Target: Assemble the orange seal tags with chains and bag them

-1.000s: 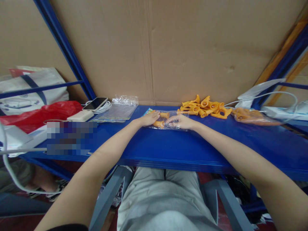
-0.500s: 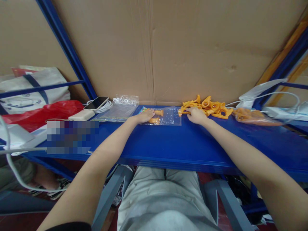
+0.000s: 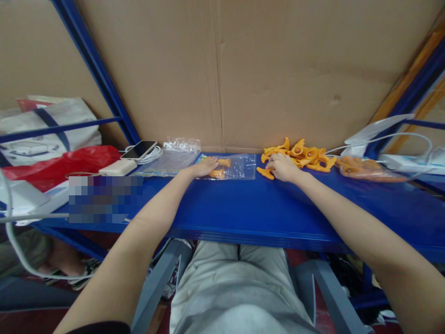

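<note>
Far left of the blue metal shelf (image 3: 243, 208) we note a crumpled red plastic bag (image 3: 59, 164), then a white power bank (image 3: 117, 167) with a dark smartphone (image 3: 140, 149) just behind it, resting on a coiled white cable. Beside these lies a stack of empty clear plastic bags (image 3: 174, 157).

Our left hand (image 3: 204, 167) lies flat on the left end of a clear plastic bag with a printed header (image 3: 236, 168), fingers spread and pinning it to the shelf; it grips nothing. 2 small orange plastic trumpet-shaped parts (image 3: 219, 169) are visible inside this bag, close to the fingertips.

Our right hand (image 3: 283, 167) rests just right of the bag, fingers curled over a loose orange curved part (image 3: 264, 173) at the near edge of the heap of orange plastic parts (image 3: 302, 155). Whether the fingers have closed on a piece we cannot tell; the palm hides them.

Further right sits a filled clear bag of orange parts (image 3: 361, 168), and beyond it white cables.

Judgement: 1 bag looks finished, the current bag is partly filled with 2 parts, and the heap still holds many pieces, so most of the bagging seems left.
</note>
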`<state>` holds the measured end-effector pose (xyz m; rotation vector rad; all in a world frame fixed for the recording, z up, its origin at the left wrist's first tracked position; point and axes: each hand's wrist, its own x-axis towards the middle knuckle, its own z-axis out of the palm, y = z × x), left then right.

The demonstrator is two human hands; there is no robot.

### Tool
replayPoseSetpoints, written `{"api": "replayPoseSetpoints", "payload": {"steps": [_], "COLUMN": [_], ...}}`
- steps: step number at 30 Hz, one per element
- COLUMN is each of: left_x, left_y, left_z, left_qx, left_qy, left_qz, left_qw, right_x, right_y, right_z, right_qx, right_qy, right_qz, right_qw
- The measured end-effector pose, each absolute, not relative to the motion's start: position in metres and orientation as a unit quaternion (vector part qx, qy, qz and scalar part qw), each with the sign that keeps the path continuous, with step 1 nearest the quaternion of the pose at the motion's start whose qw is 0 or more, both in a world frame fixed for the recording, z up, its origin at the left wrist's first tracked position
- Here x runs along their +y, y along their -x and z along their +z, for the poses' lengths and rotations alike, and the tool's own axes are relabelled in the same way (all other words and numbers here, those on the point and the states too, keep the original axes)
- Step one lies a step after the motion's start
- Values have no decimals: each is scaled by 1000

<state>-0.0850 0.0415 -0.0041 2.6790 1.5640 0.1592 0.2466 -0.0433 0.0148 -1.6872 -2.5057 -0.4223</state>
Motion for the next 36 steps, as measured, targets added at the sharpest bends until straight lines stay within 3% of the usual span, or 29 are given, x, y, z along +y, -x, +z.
{"api": "replayPoseSetpoints", "payload": {"steps": [10, 18, 25, 33, 36], "left_x": [32, 31, 32, 23, 24], "left_y": [80, 78, 80, 74, 75], "left_z": [2, 3, 2, 9, 8], "left_qx": [523, 530, 521, 543, 540], "left_qy": [-850, -844, -850, -836, -838], "left_qz": [31, 29, 38, 23, 26], "left_qw": [61, 71, 69, 78, 74], "right_x": [-51, -50, -57, -59, -58], "right_y": [-243, -257, -247, -259, -266], "right_z": [28, 36, 38, 42, 48], "right_qx": [-843, -823, -793, -752, -730], "right_qy": [519, 566, 601, 644, 673], "right_qz": [-132, 33, -42, -64, -86], "right_qw": [55, 23, -87, -124, -80]}}
